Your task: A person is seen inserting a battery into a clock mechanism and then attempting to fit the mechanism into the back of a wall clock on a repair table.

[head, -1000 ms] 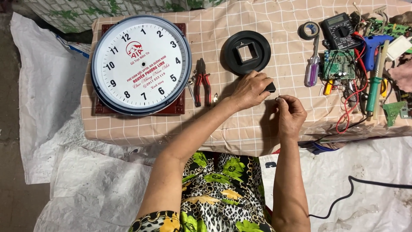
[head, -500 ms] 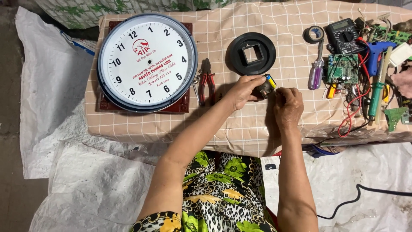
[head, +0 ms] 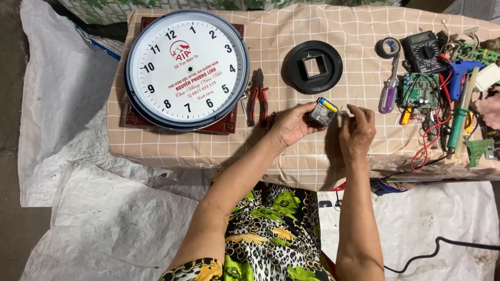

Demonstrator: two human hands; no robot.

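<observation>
Lifted since half a second ago, the small black clock movement box with a yellow-and-blue battery in it (head: 323, 111) now sits higher and tilted, its battery side turned up toward the head camera, where earlier it lay half hidden under the fingers. It is pinched in the left hand (head: 292, 123), thumb below and fingertips on its near edge, held just above the checked beige tablecloth (head: 291, 31). The right hand (head: 357, 130) has drawn slightly away to the right of the box; its fingers are curled with the fingertips bunched near the box's edge, and I cannot tell whether they pinch anything or touch the box.

Just left of the left hand lie the red-handled pliers (head: 257, 98), and beyond them the large round white wall clock with a dark rim (head: 186, 68) rests on a dark red board, as before. Directly beyond both hands sits the round black plastic ring with a square opening (head: 314, 66), unmoved. To the right of the right hand lie a purple-handled screwdriver (head: 388, 96), a green circuit board (head: 420, 89) and a black multimeter (head: 423, 49), well apart from the fingers.
</observation>
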